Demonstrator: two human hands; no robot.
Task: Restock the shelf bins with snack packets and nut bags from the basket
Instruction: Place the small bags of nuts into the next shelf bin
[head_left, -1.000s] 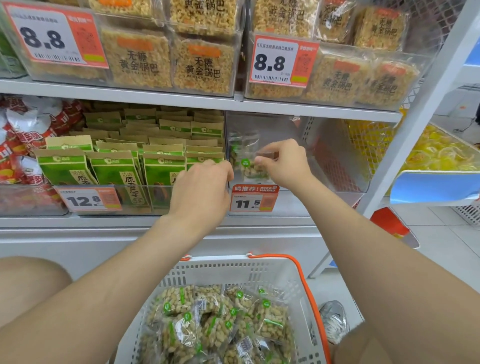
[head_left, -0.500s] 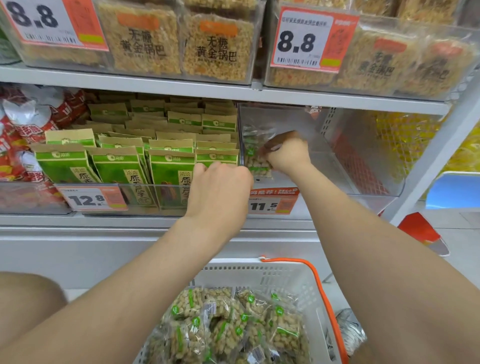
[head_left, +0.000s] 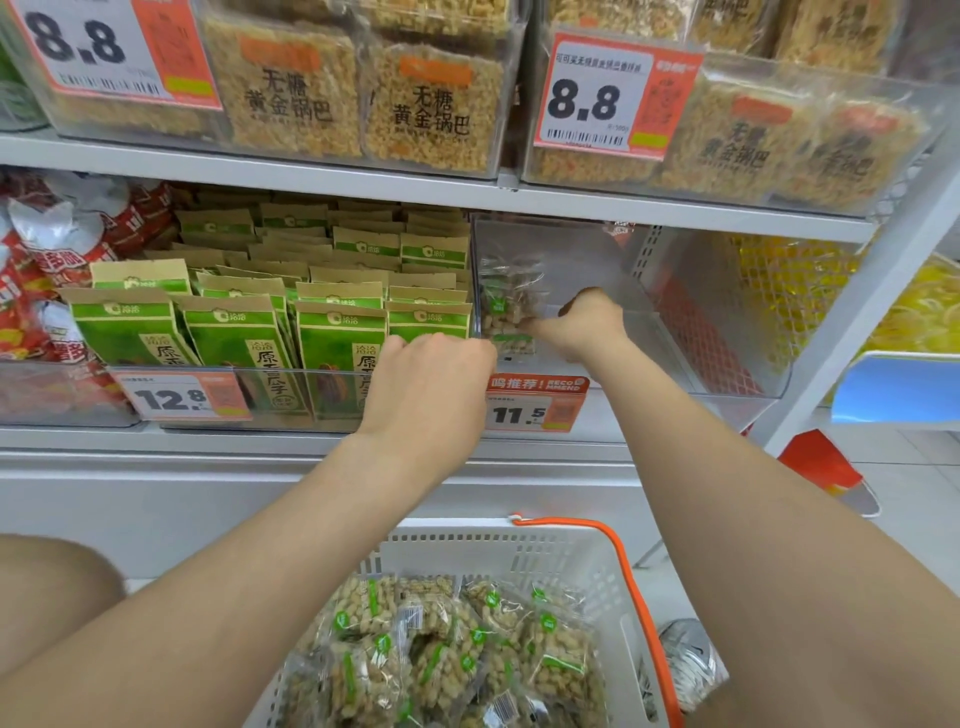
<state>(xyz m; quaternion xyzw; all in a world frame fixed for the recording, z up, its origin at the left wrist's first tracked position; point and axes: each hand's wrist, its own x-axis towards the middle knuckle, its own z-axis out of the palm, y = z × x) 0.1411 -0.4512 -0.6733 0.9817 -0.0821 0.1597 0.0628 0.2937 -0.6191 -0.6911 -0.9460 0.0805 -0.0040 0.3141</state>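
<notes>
As our right hand (head_left: 587, 325) grips a nut bag (head_left: 506, 312) inside the bin (head_left: 582, 249), our left hand (head_left: 431, 384) curls at its rim. We cannot tell its hold.

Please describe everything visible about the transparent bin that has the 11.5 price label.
The clear bin looks like hard transparent plastic, open on top, its low front wall carrying the 11.5 price label. It stands on the middle shelf, right of the green packets. It is nearly empty: a nut bag stands against its left wall, held by the right hand reaching inside. The left hand is at its front left corner; contact is unclear.
</notes>
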